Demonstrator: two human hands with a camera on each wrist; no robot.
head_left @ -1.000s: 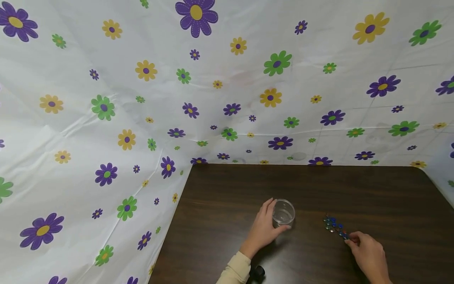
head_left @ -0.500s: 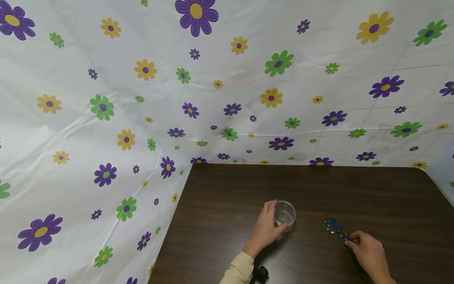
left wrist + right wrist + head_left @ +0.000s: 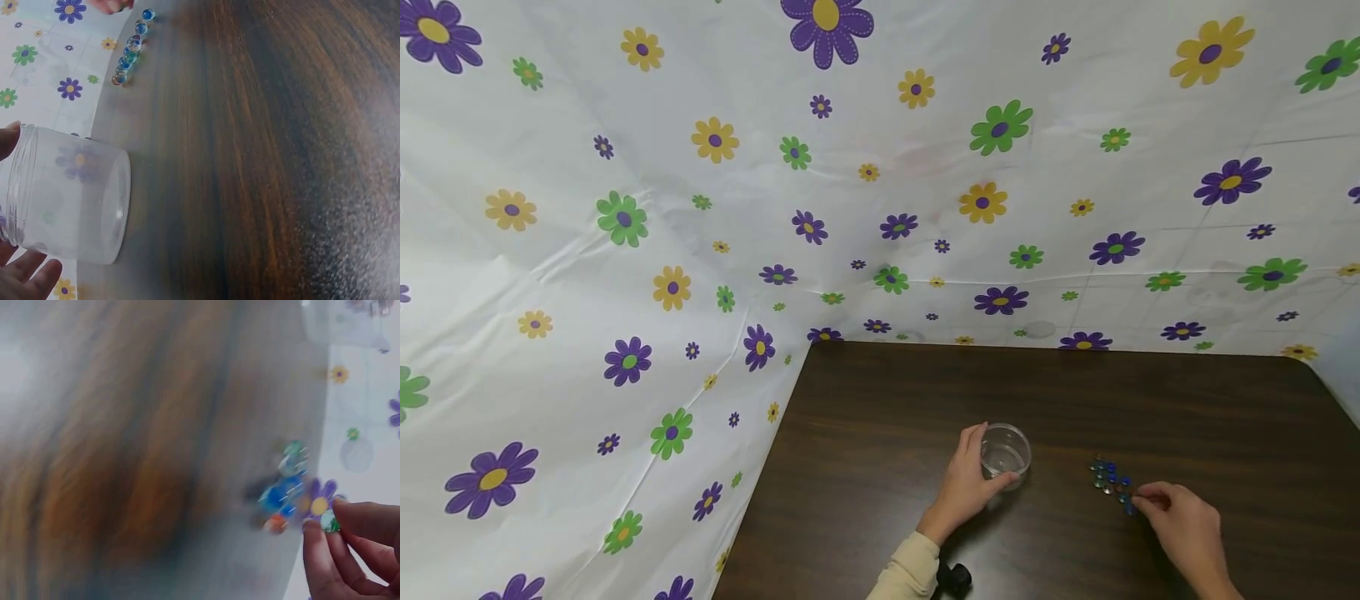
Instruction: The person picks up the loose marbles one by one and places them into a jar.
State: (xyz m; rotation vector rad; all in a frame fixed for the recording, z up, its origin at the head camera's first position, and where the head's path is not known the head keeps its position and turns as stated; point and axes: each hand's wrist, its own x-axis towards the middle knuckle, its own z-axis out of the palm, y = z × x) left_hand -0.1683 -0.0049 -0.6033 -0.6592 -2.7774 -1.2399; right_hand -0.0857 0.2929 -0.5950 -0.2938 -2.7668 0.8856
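Observation:
In the head view my left hand grips a clear jar by its side, thumb towards me. The left wrist view shows the transparent jar lying sideways in the picture, with nothing visible inside. My right hand is at the near end of a cluster of glass marbles on the table. Up close, its thumb and fingers pinch a green-and-clear marble. Blurred blue, green and orange marbles lie beside the fingertips.
The dark wood-grain table has a back edge against a white curtain printed with flowers. A small black object shows beside the left sleeve.
The head view has shifted slightly. My right fingertips have moved a little up and left against the marbles. The left hand keeps its grip on the jar.

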